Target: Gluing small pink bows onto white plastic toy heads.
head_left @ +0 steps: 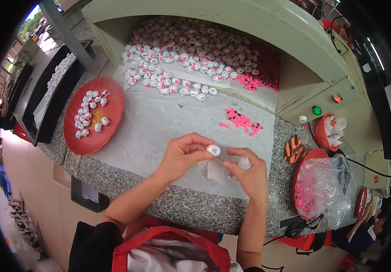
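Head view, looking down at a bench covered by a white sheet [145,118]. Above the sheet's middle, the left hand [183,156] pinches a small white ring-shaped piece [213,150] between thumb and fingers, its hole facing up. Just to the right, the right hand [252,176] has its fingers curled around a small white bottle [244,163]; its thumb and forefinger are close together, though what they pinch is too small to tell. A pale scrap [216,172] shows beneath.

The ring is gripped only by its edge, so a bump from the right hand could knock it loose. A hard squeeze could make the bottle leak onto the ring or scrap, if it holds liquid. Loose pink pieces [240,120] on the sheet's far right part could scatter if a hand brushes them.
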The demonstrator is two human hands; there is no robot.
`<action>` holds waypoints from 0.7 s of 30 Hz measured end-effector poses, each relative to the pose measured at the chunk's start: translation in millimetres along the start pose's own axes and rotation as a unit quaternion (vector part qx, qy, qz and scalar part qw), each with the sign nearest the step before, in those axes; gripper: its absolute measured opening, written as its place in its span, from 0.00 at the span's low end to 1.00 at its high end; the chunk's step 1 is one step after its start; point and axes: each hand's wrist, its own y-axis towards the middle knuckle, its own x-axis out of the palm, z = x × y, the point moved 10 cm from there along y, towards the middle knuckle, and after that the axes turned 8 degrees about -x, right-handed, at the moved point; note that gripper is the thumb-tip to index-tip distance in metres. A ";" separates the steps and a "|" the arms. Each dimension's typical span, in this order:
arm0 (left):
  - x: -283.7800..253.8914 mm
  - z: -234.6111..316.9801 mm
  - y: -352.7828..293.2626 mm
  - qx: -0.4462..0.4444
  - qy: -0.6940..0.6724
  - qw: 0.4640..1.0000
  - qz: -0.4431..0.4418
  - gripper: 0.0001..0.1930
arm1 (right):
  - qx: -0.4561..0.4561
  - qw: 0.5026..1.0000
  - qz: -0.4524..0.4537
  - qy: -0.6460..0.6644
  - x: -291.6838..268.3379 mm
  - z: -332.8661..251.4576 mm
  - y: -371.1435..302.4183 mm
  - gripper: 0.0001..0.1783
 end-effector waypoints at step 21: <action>-4.0 14.7 -4.2 0.068 0.035 0.997 0.012 0.11 | -0.004 0.993 0.080 0.091 6.2 7.4 0.9 0.10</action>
